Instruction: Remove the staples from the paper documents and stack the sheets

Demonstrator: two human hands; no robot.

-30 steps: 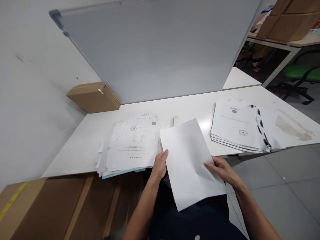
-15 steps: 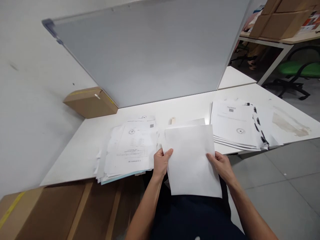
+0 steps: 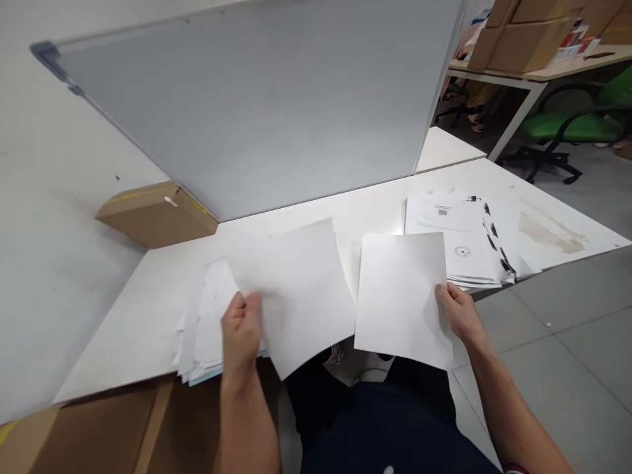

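My left hand grips the left edge of a blank white sheet of paper, thumb on top. That sheet is tilted and covers much of the left paper stack. In my right hand is another blank white sheet of paper, pinched at its right edge. The two sheets are apart, with a narrow gap between them. Behind the right-hand sheet lies the right stack of printed papers, with black marks along its side. Whether either hand holds more than one sheet I cannot tell.
A whiteboard leans at the back of the white table. Beside it on the left stands a cardboard box. More cartons sit below at the lower left. A green chair and another desk are at the far right.
The papers held together in both hands have separated. My left hand has moved left with one sheet, over the left stack; my right hand has shifted slightly right with the other.
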